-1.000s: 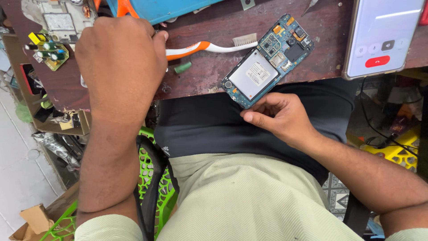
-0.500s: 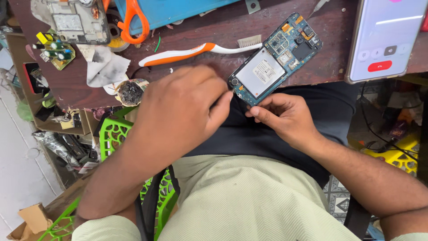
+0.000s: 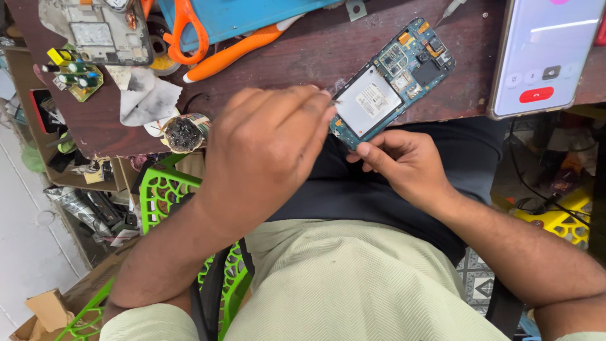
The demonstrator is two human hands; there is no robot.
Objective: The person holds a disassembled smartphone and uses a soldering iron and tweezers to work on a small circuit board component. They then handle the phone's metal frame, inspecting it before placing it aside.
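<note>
Left fingers point(image 3: 319, 104) now touch circuit board point(image 3: 391, 79).

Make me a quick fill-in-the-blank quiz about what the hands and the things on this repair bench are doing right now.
1. The right hand steadies the near corner of a phone ____ board.
2. The left hand brings its fingertips to that board's ____ edge.
3. The scissors have ____ handles.
4. The chair under the person is ____.

Missing words: circuit; left; orange; green

lit phone screen point(image 3: 548, 57) top right; white label point(image 3: 371, 101) on circuit board point(image 3: 391, 79)
</note>
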